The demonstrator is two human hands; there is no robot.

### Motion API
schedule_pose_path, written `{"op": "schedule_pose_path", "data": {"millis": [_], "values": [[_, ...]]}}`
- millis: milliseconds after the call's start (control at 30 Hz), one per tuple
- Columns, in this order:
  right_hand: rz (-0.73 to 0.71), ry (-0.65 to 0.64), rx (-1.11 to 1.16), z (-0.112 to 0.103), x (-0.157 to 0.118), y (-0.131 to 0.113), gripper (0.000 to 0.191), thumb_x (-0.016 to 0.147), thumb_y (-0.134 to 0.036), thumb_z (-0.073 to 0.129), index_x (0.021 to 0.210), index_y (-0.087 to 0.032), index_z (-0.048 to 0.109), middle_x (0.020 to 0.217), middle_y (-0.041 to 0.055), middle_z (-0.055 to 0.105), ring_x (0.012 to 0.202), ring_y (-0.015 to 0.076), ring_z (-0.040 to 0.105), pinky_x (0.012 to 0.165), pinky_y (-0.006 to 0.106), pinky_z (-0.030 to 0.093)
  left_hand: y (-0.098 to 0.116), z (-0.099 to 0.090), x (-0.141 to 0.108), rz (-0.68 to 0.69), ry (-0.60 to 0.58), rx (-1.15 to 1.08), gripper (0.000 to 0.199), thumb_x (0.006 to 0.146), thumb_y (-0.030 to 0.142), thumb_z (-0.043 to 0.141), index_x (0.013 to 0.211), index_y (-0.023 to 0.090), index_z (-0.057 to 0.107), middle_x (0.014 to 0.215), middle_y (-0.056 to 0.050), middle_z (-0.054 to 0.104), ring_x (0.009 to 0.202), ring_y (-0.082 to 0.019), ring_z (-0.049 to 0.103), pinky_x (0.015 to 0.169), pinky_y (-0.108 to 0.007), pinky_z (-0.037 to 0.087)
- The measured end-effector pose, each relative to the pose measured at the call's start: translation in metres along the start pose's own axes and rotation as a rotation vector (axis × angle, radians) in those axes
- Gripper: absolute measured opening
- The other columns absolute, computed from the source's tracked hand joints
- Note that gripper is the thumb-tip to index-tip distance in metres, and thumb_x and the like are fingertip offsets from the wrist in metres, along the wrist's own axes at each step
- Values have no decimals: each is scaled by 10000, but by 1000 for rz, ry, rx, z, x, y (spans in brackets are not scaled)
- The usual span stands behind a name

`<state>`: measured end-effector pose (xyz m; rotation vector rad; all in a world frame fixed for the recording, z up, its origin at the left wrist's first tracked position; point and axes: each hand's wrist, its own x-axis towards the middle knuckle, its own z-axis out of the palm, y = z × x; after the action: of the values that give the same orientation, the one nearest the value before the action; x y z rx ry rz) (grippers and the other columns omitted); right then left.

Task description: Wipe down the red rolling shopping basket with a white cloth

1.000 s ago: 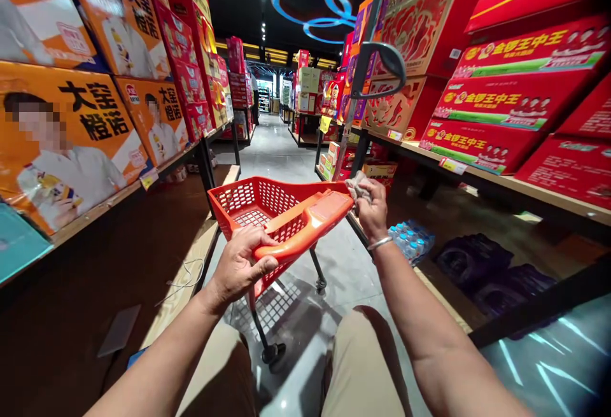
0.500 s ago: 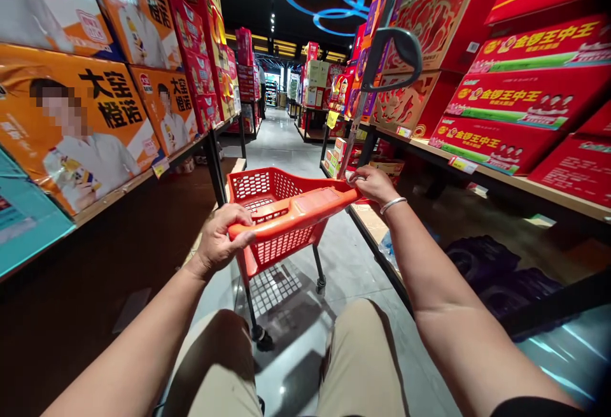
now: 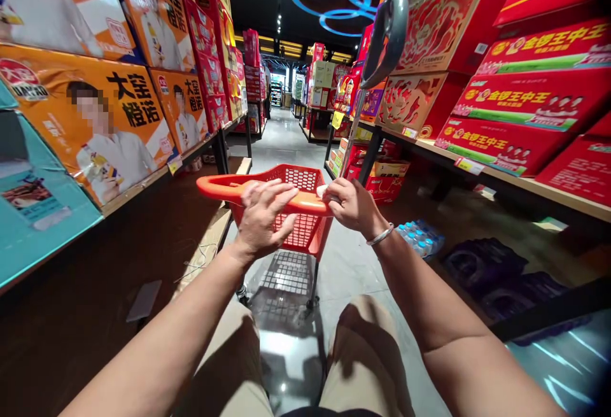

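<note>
Shelf edges (image 3: 563,196) flank aisle (image 3: 281,134); right hand (image 3: 352,205) touches cart (image 3: 303,229).

Left shelf (image 3: 143,185): wood-edged, stacked orange boxes (image 3: 119,143), teal box (image 3: 42,213) at near end. Right shelf (image 3: 510,184): wood-edged too, stacked red boxes (image 3: 520,102), stacked gold boxes (image 3: 410,104) just beyond. Floor (image 3: 281,149): grey, shiny, cart (image 3: 312,229) standing on it.
</note>
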<state>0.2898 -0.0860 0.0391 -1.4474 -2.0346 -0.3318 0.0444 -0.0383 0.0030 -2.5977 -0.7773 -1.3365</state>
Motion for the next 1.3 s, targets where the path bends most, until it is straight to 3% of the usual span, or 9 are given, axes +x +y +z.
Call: {"op": "schedule_pose_path", "data": {"millis": [167,400,633,767,867,1000,1067,1167,1300], "values": [[-156,179,240,23,-11,21,249,841,-169,534,995,-219,723,1131,66,700,1053,218,647,948,375,525,-1,34,10,-25,-176,-15,426,968,471,541,1311,254,672,1277,-95,709,1283,-309,558,1178,-538,232],[86,464,286,53,-37,21,321,788,-136,490,1034,-207,685,1137,87,669,1096,229,641,971,396,533,-16,34,5,-42,-121,-96,405,954,492,579,1265,250,674,1283,-79,712,1281,-292,581,1166,-493,275],[59,-219,-32,0,27,-32,153,864,-220,602,931,-210,740,984,59,707,860,184,654,762,273,493,-11,28,4,-58,29,-94,1009,824,515,756,1603,155,226,1608,-235,356,1468,-376,384,1203,-526,293],[-5,-393,-109,20,74,-41,164,902,-213,600,956,-192,753,1004,57,733,817,169,647,740,261,458,-8,30,2,-76,9,-73,1086,819,538,766,1613,135,145,1600,-265,341,1471,-399,357,1218,-562,266],[92,-677,-41,35,89,-35,121,873,-196,649,879,-172,768,810,12,735,707,142,627,725,248,462,-10,29,1,-102,-23,-67,1075,813,569,765,1605,141,178,1574,-261,378,1433,-406,396,1206,-576,286],[-8,-841,-25,14,93,-26,42,763,-114,722,739,-135,748,661,13,692,668,143,616,796,281,495,-15,29,2,-107,-45,-73,1098,796,570,783,1616,187,161,1561,-226,419,1385,-383,458,1193,-558,316],[7,-779,87,-6,89,-26,90,782,-98,684,815,-138,758,683,17,707,667,143,629,792,288,518,-17,30,3,-112,-47,-67,1111,800,556,783,1627,216,123,1572,-205,422,1378,-377,467,1184,-555,325],[-18,-482,283,-25,66,-34,305,834,-99,610,1103,-172,733,953,38,762,829,160,683,824,294,546,-16,32,4,-111,-27,-57,1119,825,502,763,1642,218,52,1564,-190,448,1380,-371,466,1171,-544,333],[-360,-57,235,-5,1,-40,288,900,-158,640,1168,-229,718,1311,69,674,1184,213,606,1062,401,487,-16,29,4,-74,-53,-75,1039,840,383,715,1649,214,86,1486,-144,544,1358,-331,470,1173,-506,336]]}}
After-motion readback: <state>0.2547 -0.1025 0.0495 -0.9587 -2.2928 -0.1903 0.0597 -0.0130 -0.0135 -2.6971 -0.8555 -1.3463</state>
